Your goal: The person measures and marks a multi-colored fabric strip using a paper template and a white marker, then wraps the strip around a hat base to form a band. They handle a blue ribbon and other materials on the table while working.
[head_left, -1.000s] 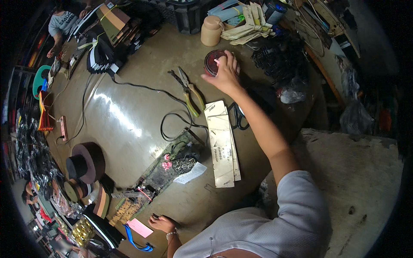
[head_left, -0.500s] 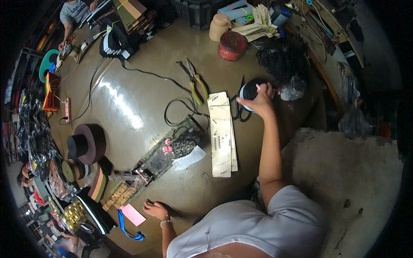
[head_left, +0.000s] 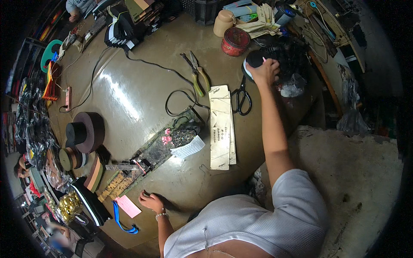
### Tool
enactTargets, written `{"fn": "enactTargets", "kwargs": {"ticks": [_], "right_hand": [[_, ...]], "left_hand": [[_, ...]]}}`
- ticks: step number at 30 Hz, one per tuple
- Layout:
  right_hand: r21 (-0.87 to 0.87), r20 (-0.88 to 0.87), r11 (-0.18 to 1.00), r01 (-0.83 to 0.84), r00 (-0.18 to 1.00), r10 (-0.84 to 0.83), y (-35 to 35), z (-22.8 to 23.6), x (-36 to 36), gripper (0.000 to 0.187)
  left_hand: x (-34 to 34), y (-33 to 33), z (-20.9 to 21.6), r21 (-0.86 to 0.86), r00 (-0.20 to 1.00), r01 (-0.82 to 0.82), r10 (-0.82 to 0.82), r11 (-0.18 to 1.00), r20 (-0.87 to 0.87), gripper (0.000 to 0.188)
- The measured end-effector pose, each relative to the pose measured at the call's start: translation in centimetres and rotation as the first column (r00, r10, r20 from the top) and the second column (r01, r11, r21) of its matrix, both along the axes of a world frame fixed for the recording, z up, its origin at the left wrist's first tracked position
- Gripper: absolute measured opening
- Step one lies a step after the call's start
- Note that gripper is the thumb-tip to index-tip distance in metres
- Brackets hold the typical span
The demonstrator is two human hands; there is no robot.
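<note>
My right hand grips a round black roll with a white band along its side, at the back right of the table. A small pink bit shows by the fingers. Black-handled scissors lie just nearer to me. Left of them are long cream card patterns with handwriting. My left hand rests at the table's near edge, fingers curled around something small and dark that I cannot make out. Close to it lie a pink paper and a blue strap.
Green-handled pliers and a black cord lie mid-table. A worn board holds small metal pieces. Rolls of strap stand at left. A red tin and a black heap are at the back. A person's arm shows far left.
My right hand has carried the black roll away from me, off the scissors, to beside the black heap. The scissors now show fully. My left hand stays about where it was.
</note>
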State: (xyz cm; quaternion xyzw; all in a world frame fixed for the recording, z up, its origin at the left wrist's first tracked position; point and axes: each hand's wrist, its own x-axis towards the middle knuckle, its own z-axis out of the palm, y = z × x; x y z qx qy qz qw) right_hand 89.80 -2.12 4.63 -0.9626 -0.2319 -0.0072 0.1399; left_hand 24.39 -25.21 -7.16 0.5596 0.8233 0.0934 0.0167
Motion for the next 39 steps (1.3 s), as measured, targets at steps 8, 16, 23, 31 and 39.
{"fn": "enactTargets", "kwargs": {"ticks": [8,16,23,31,39], "right_hand": [[0.328,-0.305,0.945,0.001,0.947,0.105,-4.5,-7.0,-5.0,0.07],[-0.085,-0.271,0.962,-0.26,0.935,0.228,-3.5,-3.7,-8.1,0.054],[0.168,-0.249,0.861,-0.48,0.824,0.508,5.7,2.0,-9.6,0.06],[-0.145,-0.495,0.859,-0.491,0.788,0.367,15.1,-5.4,-13.9,0.076],[-0.319,-0.236,0.689,-0.651,0.759,0.607,23.3,-5.6,-7.5,0.066]], "left_hand": [[0.5,0.3,0.2,0.014,0.999,-0.019,0.019,1.0,0.043,0.044],[0.6,0.3,0.2,0.046,0.999,-0.037,0.036,0.998,0.009,0.042],[1.3,0.1,0.7,0.044,0.999,-0.017,0.015,0.999,0.029,0.041],[1.2,0.1,0.7,-0.018,0.996,-0.076,0.077,0.997,0.05,0.039],[1.3,0.2,1.2,-0.067,0.994,-0.081,0.086,0.994,0.072,0.037]]}}
